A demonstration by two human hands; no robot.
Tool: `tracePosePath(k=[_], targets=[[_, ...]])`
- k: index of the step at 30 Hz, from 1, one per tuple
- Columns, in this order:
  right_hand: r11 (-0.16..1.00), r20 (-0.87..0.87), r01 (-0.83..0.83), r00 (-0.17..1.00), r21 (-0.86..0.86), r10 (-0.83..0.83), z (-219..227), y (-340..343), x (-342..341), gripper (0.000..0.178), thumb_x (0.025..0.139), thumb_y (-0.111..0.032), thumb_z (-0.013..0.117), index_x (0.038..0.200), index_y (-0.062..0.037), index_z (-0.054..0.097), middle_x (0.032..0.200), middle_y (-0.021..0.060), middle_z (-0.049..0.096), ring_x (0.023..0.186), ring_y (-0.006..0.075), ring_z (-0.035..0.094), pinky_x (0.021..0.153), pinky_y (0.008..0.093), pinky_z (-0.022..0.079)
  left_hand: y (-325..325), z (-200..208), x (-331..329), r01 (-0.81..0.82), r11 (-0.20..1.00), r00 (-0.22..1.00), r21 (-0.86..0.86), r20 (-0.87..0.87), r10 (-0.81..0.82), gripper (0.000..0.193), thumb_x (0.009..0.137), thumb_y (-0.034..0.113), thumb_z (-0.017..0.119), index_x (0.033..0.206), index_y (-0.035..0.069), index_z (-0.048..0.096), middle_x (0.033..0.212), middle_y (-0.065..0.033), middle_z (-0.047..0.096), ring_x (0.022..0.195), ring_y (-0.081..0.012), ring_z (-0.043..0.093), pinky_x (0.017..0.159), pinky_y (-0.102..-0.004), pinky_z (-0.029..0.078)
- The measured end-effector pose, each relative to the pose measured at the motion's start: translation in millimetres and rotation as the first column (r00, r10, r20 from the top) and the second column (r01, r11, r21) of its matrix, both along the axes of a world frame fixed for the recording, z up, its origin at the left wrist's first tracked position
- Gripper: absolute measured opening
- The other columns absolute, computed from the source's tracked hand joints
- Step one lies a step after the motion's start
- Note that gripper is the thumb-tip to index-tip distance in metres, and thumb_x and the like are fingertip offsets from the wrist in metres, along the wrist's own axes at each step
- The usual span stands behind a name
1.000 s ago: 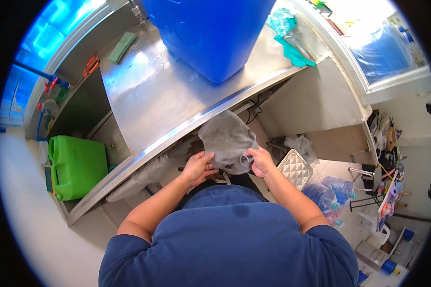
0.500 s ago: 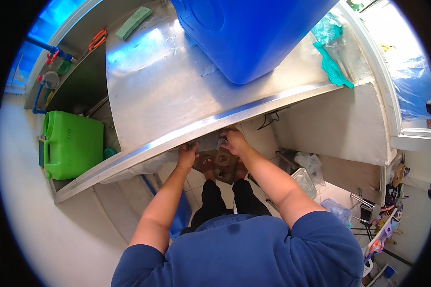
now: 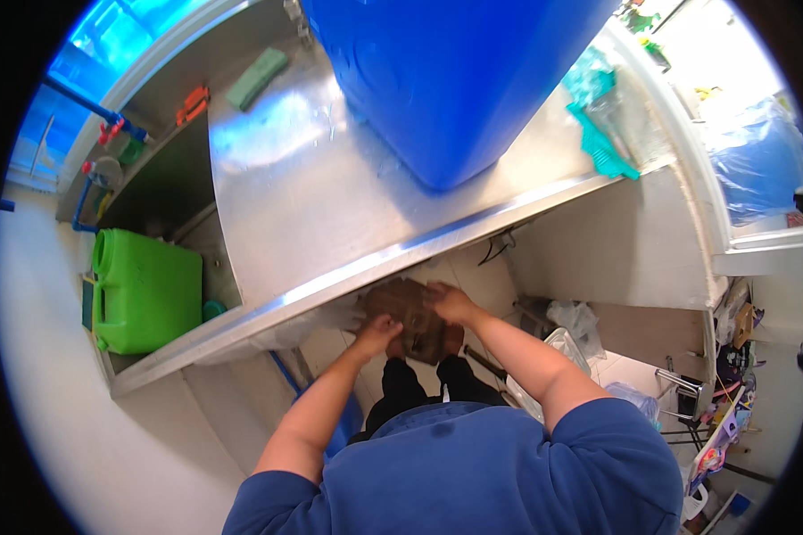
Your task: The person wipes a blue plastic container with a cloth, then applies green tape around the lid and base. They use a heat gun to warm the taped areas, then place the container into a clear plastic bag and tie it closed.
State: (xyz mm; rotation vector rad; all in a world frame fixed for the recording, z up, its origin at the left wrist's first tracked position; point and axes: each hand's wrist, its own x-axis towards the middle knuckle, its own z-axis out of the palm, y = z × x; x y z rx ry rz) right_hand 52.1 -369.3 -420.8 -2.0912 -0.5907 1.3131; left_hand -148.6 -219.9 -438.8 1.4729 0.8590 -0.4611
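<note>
My left hand is below the front edge of the metal counter, its fingers curled in. To its right, slightly farther forward, my right hand has its fingers bent inward. Whatever either hand pinches is too small or blurred to make out. Beneath and between them lies a flat brown mat on the tiled floor, by my feet. A translucent plastic sheet or bag hangs under the counter edge beside my left hand.
On the metal counter stands a large blue plastic container. A green jerrycan is in the sink area at left. A green sponge block, orange-handled tool and teal gloves lie around. A clear basin is at right.
Both hands have drawn back from under the counter edge toward me, the left one lower and to the right. More of the brown mat shows. The view has shifted slightly.
</note>
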Motion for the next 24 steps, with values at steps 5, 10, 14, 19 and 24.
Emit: tracePosePath(k=[5,10,14,19,24], targets=[[0.948,0.114,-0.293,0.945,-0.12,0.306,129,-37,26,0.062,0.085,-0.042,0.07,0.135,-0.0084,0.057,0.112,0.0129,0.072,0.099,0.0307,0.069,0.083,0.0381,0.055,1,139,11,0.146,0.977,0.979,-0.155,0.166,-0.12,0.06,0.097,0.031,0.064,0.146,0.003,0.042,0.131,-0.0148,0.06,0.121,-0.02,0.056,0.103,-0.0327,0.043],[0.987,0.416,-0.157,0.895,-0.045,0.162,222,-58,82,0.037,0.08,-0.04,0.073,0.099,-0.0088,0.076,0.098,0.0141,0.073,0.091,0.0285,0.069,0.082,0.0378,0.055,27,220,26,0.197,0.98,0.877,-0.018,0.45,-0.168,0.037,0.1,0.024,0.058,0.13,0.003,0.057,0.116,-0.007,0.066,0.101,-0.0122,0.06,0.088,-0.0265,0.047],[0.921,0.679,0.288,0.623,0.263,-0.389,252,-67,171,0.026,0.079,-0.028,0.077,0.093,-0.0055,0.075,0.084,0.0152,0.072,0.078,0.0256,0.07,0.073,0.0366,0.055,34,264,54,0.089,0.995,0.771,-0.044,0.636,-0.041,0.028,0.104,0.023,0.05,0.098,0.003,0.068,0.093,-0.0042,0.07,0.084,-0.0078,0.058,0.074,-0.0237,0.044],[0.861,0.819,0.484,0.425,0.154,-0.385,253,-73,295,0.026,0.082,-0.021,0.066,0.105,-0.0097,0.072,0.113,0.0164,0.069,0.106,0.0329,0.065,0.094,0.0416,0.051,21,318,108,0.189,0.964,0.823,0.189,0.504,-0.26,0.035,0.104,0.024,0.05,0.082,0.002,0.067,0.09,-0.0067,0.071,0.08,-0.0085,0.058,0.073,-0.0261,0.045],[0.855,0.887,0.491,0.454,-0.168,-0.087,238,-77,341,0.023,0.086,-0.028,0.067,0.102,-0.0131,0.074,0.117,0.0167,0.066,0.113,0.0326,0.062,0.097,0.0389,0.05,-21,344,168,0.02,0.96,0.71,0.281,0.672,-0.211,0.018,0.096,0.019,0.065,0.095,0.003,0.072,0.089,-0.0041,0.072,0.083,-0.0104,0.063,0.078,-0.0261,0.05]])
